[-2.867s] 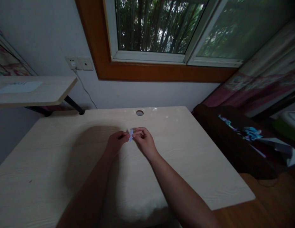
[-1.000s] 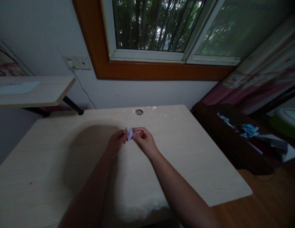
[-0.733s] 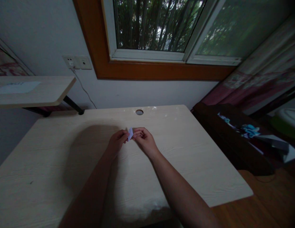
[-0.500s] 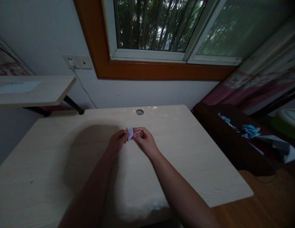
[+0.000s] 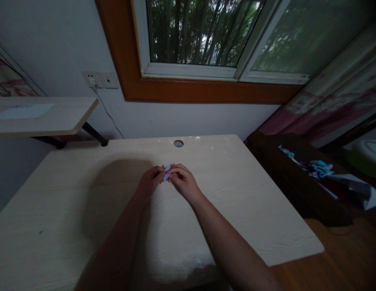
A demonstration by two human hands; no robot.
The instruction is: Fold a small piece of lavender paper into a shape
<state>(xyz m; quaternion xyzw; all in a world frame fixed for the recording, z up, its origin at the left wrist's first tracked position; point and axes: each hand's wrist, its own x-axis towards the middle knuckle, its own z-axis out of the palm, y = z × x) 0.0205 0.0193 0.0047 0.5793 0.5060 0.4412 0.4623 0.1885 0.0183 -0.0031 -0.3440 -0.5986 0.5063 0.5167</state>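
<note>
A small pale folded piece of paper [image 5: 166, 173] is pinched between both my hands just above the light wooden table [image 5: 69, 194]. My left hand [image 5: 150, 182] grips its left side with closed fingertips. My right hand [image 5: 183, 181] holds its right side, fingers curled over it so that only a sliver of the paper shows. Both hands meet near the table's middle, a little short of the round cable hole [image 5: 178, 143].
A second light tabletop [image 5: 54, 117] on black legs stands at the left by a wall socket [image 5: 99, 80] with a cord. To the right sits dark furniture [image 5: 297, 178] with cluttered items. A window is behind the table.
My hands have drawn closer together over the paper; less of it shows now than half a second ago. The hands stay at the same spot on the table.
</note>
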